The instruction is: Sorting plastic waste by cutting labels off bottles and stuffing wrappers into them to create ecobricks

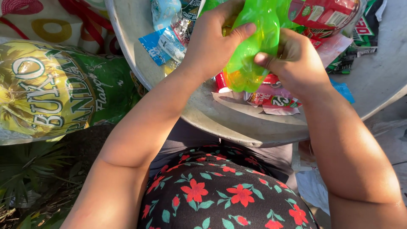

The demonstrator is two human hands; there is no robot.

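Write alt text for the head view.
Both hands grip a crumpled green plastic bottle, left hand and right hand, over a wide grey basin holding plastic bottles and torn wrappers. A large green and yellow printed sack lies at left.

A single head-worn view is directed steeply downward at close range; forearms enter from the lower frame, a basin (237, 127) fills the upper half.

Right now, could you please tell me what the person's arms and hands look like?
Both arms are bare to above the elbow, no sleeves in view. The left hand and right hand wear no gloves, rings or watch; nails are short and unpainted.
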